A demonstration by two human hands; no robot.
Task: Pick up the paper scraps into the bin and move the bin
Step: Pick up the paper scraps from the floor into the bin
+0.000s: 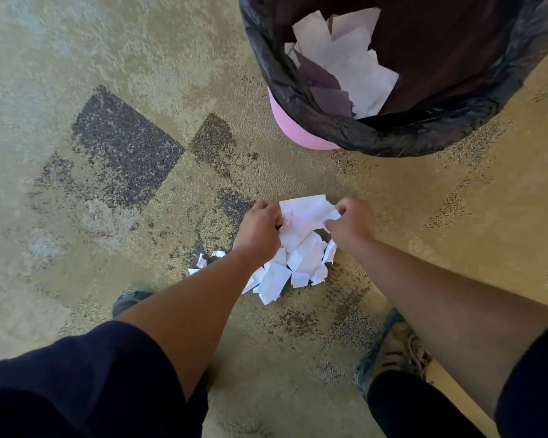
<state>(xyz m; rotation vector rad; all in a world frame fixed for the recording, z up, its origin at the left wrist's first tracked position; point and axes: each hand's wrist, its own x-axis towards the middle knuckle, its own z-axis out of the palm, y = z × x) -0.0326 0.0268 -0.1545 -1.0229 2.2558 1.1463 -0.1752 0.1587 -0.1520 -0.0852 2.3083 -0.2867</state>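
Left of the pile of white torn paper scraps [293,248], bare tan carpet floor [76,90] lies open. The left hand [258,230] and right hand [351,221] clench the pile's sides. Beyond it stands the pink round bin [293,126], black-lined, holding scraps.

The bin [301,134] at the upper right is cut off by the frame's top and right edges; its liner [393,137] hides most of the pink wall. Both hands' [258,229] fingertips are buried in the paper scraps [301,248]. Forearms cover parts of both shoes [389,349], lower frame
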